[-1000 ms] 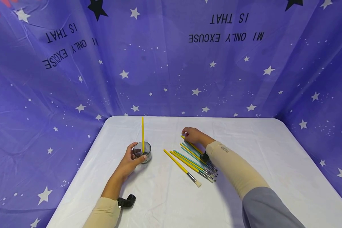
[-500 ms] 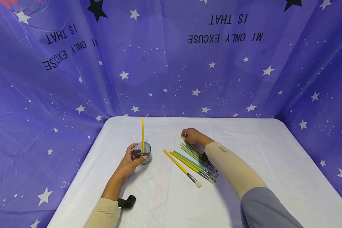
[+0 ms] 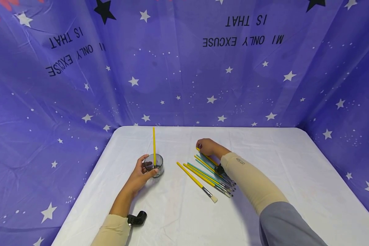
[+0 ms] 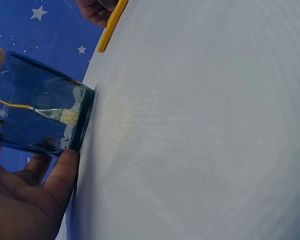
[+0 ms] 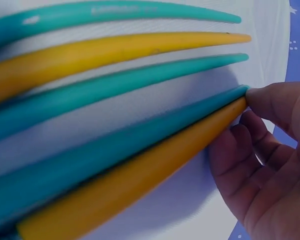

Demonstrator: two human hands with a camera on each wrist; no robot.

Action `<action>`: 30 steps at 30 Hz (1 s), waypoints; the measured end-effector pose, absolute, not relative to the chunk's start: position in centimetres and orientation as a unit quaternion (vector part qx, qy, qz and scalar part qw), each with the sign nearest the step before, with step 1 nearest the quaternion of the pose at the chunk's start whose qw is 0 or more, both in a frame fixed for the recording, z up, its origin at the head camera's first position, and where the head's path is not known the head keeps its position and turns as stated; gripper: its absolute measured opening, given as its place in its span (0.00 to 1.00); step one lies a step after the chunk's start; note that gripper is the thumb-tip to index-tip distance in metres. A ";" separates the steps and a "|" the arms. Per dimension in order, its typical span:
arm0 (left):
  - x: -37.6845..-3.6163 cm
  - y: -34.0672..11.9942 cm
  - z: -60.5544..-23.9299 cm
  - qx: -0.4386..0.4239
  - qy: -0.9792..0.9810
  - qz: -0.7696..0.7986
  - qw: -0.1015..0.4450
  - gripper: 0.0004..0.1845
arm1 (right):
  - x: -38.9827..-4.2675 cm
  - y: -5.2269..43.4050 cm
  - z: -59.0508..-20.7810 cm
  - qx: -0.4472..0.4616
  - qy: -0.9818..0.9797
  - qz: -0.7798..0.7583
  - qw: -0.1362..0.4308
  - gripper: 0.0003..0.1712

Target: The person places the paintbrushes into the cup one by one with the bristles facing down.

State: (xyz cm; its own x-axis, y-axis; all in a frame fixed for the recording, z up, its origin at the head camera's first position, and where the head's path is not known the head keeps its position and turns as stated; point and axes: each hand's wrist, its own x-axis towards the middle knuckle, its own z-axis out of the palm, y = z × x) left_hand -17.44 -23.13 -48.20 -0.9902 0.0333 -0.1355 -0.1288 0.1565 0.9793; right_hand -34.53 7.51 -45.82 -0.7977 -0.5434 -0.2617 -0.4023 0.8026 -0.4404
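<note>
Glass cup [image 3: 153,166] with one upright yellow brush [image 3: 154,143], left hand [image 3: 139,175] gripping it; right hand [image 3: 206,147] pinching brush tips [image 5: 242,95].

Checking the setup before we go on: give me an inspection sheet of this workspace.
Surface: table under a white cloth.
Job's things: glass cup upright, one yellow brush standing in it, bristles down; loose brushes, yellow and teal, lying on the cloth.
Clutter: nothing seen.
Hands: left hand holds the cup; right hand has its fingertips at the handle ends of the loose brushes.
Cables: nothing seen.
Surroundings: purple star-printed cloth hung behind and to both sides.
</note>
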 end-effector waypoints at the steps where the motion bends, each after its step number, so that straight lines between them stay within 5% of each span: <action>1: -17.4 -23.1 -48.2 -0.033 0.757 0.649 0.061 0.45 | -34.5 7.5 -45.7 -0.254 0.929 -0.187 0.194 0.10; 30: -17.5 -23.1 -48.3 -0.036 0.757 0.651 0.053 0.43 | -34.3 7.2 -42.0 -0.283 0.894 -0.301 0.174 0.14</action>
